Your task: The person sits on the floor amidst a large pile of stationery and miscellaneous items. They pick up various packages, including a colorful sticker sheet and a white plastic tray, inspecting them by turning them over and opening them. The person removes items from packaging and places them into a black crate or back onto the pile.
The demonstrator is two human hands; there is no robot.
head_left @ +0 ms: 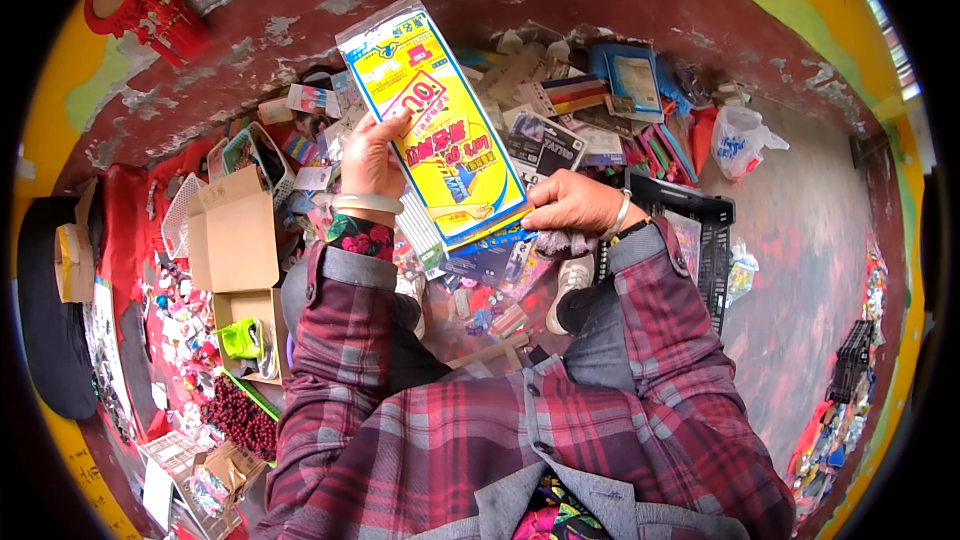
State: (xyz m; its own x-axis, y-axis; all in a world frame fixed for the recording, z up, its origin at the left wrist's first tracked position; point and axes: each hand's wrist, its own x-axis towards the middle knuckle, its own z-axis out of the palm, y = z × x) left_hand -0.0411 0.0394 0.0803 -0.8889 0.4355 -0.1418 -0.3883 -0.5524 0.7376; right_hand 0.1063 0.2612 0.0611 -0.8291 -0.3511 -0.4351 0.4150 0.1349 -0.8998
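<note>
Two-handed hold on a flat printed packet, seen from above. The yellow packet, blue-edged and in a clear sleeve, is raised over the heap of goods between the person and the wall, its top leaning to the left. The left hand is closed on its left edge, thumb across the front face; the fingers behind are hidden. The right hand pinches the lower right corner between thumb and fingertips. The packet thus appears clamped at two places, with its printed face open to view.

Below and beyond it lie a black card pack, a blue tray and other mixed packages; a bundle of grey cloth lies just below the right hand. To the left stands an open cardboard box, its lid raised; to the right, a black crate and a white plastic bag.

The step in hand is judged to be holding up and looking over the packet. Any move from here calls for one hand to keep its hold while the other lets go; the left, with the broader hold, seems better suited to bear the weight.
</note>
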